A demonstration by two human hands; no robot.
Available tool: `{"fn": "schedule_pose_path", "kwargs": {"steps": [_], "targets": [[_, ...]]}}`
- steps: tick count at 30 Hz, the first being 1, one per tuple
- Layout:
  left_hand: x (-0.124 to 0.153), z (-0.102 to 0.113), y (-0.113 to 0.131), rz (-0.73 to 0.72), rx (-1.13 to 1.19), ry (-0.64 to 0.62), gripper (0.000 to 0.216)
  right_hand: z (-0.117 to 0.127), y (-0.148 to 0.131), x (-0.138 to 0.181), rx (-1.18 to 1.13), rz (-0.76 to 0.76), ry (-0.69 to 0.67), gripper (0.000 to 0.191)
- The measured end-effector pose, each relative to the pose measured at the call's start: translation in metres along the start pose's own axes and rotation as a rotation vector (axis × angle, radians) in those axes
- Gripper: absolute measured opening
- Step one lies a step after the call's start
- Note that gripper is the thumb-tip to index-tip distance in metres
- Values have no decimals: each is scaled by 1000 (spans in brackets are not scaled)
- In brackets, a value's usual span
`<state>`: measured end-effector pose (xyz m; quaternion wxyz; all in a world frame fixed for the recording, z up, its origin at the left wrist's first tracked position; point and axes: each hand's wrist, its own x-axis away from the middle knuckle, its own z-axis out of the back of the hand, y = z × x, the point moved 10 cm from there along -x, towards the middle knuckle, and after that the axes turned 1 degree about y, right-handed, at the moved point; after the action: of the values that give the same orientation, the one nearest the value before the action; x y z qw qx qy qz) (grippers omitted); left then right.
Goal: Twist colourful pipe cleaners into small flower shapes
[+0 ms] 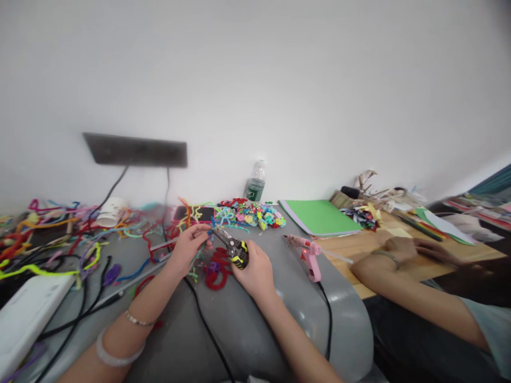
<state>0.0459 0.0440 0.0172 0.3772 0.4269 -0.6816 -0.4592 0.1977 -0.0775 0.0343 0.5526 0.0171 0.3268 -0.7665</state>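
Note:
My right hand [257, 271] is wrapped round the black and yellow handles of a pair of pliers [233, 247], whose jaws point up and left. Between the fingertips of my left hand [190, 246] is a small piece of blue pipe cleaner [213, 225]. The tips of the pliers meet or nearly meet this blue piece; whether they grip it is too small to tell. Below my hands a curled red pipe cleaner [217, 276] with a purple bit lies on the grey surface [255, 330].
A pink glue gun [309, 255] with a black cord lies at right. Loose pipe cleaners [91, 226], a paper cup [110, 211] and a white power strip [34, 314] are at left. Behind stand a bottle [256, 183] and colourful small pieces [259, 214]. A co-worker's arms [411, 282] rest beside green paper [319, 215].

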Motion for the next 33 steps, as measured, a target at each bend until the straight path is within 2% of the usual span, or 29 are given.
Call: {"fn": "schedule_pose_path", "kwargs": {"steps": [5, 10, 21, 33], "targets": [[0, -4, 18, -196, -156, -73, 29, 1, 0, -1, 0, -11, 0, 26], [0, -3, 27, -293, -277, -109, 26, 0, 0, -2, 12, -17, -35, 22], [0, -2, 34, -298, -334, -124, 28, -2, 0, -2, -6, 20, -85, 20], [0, 1, 38, -321, -414, -103, 26, -7, 8, -2, 57, -15, -150, 23]]}}
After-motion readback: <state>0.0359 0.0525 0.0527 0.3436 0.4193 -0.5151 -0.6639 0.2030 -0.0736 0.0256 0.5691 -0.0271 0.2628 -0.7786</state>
